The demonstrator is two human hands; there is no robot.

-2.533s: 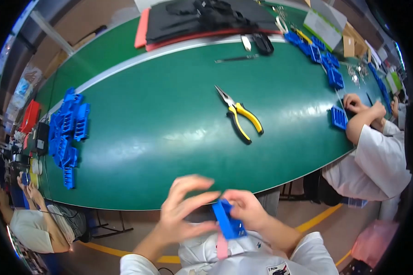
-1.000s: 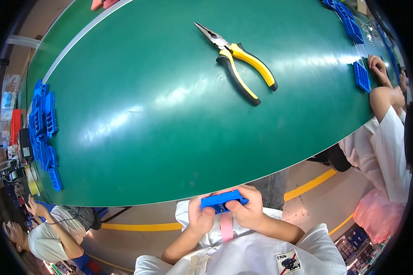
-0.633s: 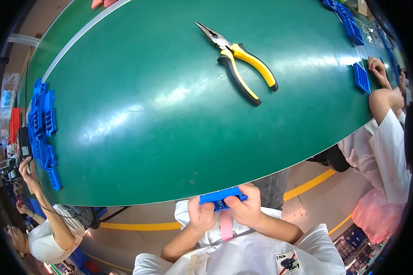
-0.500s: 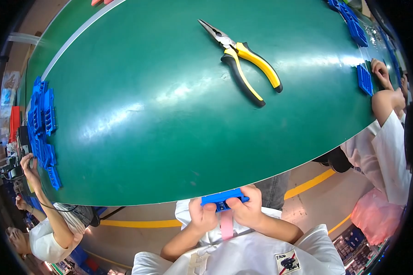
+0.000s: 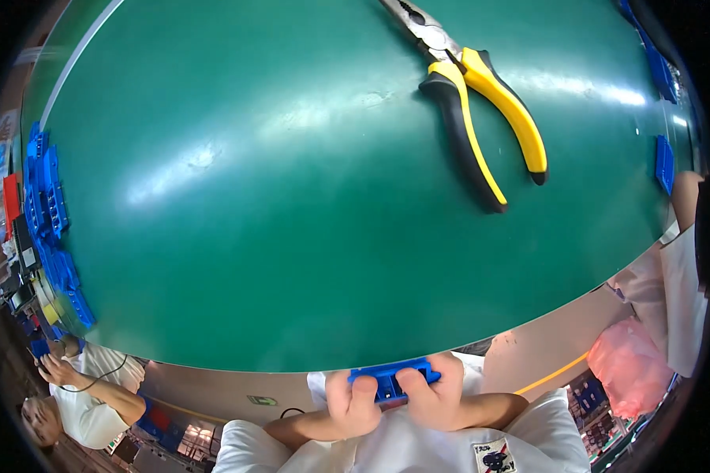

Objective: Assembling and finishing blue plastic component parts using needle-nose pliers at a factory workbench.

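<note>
Between my two hands is a blue plastic part (image 5: 392, 381) with open compartments, held level just off the table's near edge. My left hand (image 5: 353, 403) grips its left end, thumb on top. At the right end, my right hand (image 5: 434, 394) is closed round it in the same way. The fingers underneath are hidden. A pair of long-nose pliers (image 5: 481, 118) with yellow and black handles lies on the green table (image 5: 292, 252), well beyond my hands, handles spread and jaws pointing away.
Several blue plastic parts (image 5: 47, 197) are heaped along the table's left edge. More blue parts (image 5: 664, 164) lie at the right edge, near a co-worker's arm (image 5: 686, 201). Another person (image 5: 95, 394) sits at the left. A pink bag (image 5: 629, 366) stands on the floor at right.
The view has shifted, and the pliers look bigger and farther right. My hands still hold the blue part, now tipped so more of its compartments show. The person at left has lowered a hand.
</note>
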